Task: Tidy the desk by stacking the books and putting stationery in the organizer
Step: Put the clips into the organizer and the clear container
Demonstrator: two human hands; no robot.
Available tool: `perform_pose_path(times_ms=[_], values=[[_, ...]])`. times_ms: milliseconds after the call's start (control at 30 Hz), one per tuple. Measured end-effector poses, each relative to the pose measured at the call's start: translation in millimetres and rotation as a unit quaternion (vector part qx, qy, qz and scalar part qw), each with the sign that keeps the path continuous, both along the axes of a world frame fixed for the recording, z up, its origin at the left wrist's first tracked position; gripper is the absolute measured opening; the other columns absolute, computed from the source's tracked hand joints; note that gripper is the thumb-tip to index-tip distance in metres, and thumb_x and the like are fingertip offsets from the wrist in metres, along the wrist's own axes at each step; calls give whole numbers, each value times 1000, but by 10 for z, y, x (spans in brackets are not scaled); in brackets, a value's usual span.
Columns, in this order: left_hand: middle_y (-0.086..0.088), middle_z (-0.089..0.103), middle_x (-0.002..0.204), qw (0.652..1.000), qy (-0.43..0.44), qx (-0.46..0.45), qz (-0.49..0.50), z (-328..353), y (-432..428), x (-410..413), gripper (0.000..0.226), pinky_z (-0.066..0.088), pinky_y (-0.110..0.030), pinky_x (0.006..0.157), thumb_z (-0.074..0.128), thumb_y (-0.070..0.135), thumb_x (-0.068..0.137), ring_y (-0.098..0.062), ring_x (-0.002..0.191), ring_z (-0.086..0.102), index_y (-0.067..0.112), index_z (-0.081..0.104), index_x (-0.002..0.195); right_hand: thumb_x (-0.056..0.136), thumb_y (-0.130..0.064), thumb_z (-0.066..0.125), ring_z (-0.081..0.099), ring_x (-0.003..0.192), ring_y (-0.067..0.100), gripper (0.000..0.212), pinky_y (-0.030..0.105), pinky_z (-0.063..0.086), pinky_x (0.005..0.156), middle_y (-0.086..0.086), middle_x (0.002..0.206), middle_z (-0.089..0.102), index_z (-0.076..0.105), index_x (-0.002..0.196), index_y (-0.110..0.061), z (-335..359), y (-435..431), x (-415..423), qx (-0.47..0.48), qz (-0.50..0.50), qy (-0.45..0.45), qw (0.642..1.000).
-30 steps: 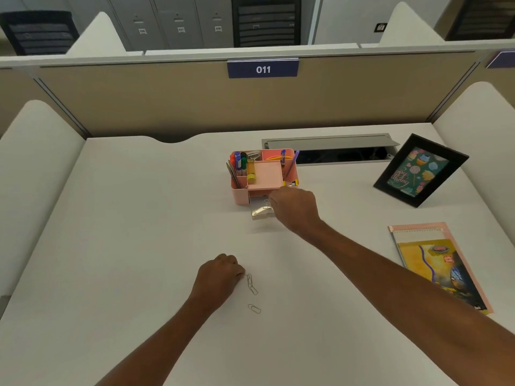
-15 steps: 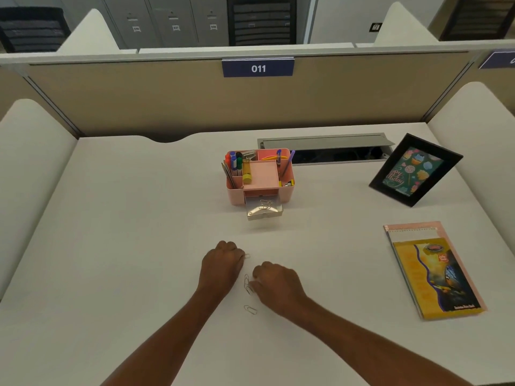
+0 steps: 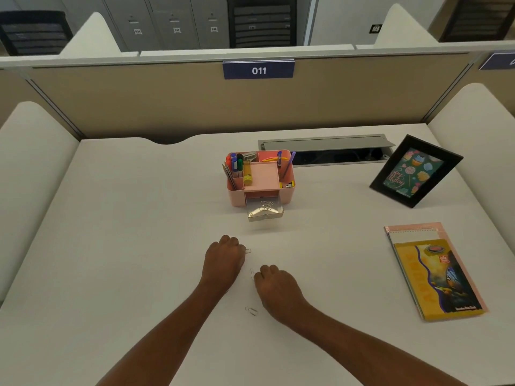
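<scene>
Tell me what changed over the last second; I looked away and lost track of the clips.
The right hand came back from the open drawer toward the person and now pinches a paper clip beside the left hand. The left hand stayed curled, holding a second clip at its fingertips. The organizer, books, picture frame and the nearest clip did not move.

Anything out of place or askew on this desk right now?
Yes: paper clips lie loose on the desk, one between the forearms, one at the fingertips of the left hand, one at the right hand. The organizer has its clear drawer pulled open.
</scene>
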State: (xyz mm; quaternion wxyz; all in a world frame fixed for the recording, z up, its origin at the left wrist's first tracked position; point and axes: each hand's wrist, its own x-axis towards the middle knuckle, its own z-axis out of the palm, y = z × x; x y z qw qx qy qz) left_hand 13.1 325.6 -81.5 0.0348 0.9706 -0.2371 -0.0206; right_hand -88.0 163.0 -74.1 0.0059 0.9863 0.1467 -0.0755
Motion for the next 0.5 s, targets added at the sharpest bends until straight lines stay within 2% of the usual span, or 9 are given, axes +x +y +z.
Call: perform_pose_path(times_ms=[167, 300, 400, 500], values=[[0, 65, 72, 1000, -14, 19, -16, 44, -35, -8, 11, 50, -33, 56, 80, 11, 79, -23, 74, 61, 16, 74, 73, 48, 4, 78, 53, 55, 22, 31, 30, 24, 45, 4, 68, 55, 64, 70, -14, 19, -186, 140, -3, -39, -9, 999], [-4, 62, 71, 998, -31, 42, -43, 43, -32, -43, 17, 48, -36, 55, 84, 5, 71, -26, 72, 59, 14, 70, 72, 51, 2, 77, 54, 56, 24, 27, 30, 29, 43, 6, 69, 55, 63, 68, -13, 41, -290, 206, 5, -51, -5, 999], [-8, 60, 70, 994, -38, 70, -76, 64, -67, -90, 29, 46, -36, 53, 87, -6, 58, -28, 68, 59, 9, 66, 72, 49, 2, 79, 53, 56, 24, 27, 28, 24, 42, 5, 69, 54, 61, 63, -13, 74, -324, 205, 3, -33, 7, 999], [-9, 59, 66, 991, -45, 86, -91, 113, -110, -93, 34, 46, -33, 51, 88, -8, 49, -28, 63, 60, 7, 65, 69, 49, 2, 79, 52, 55, 23, 28, 28, 21, 42, 4, 67, 54, 61, 62, -14, 79, -339, 203, -18, -10, 19, 1000]])
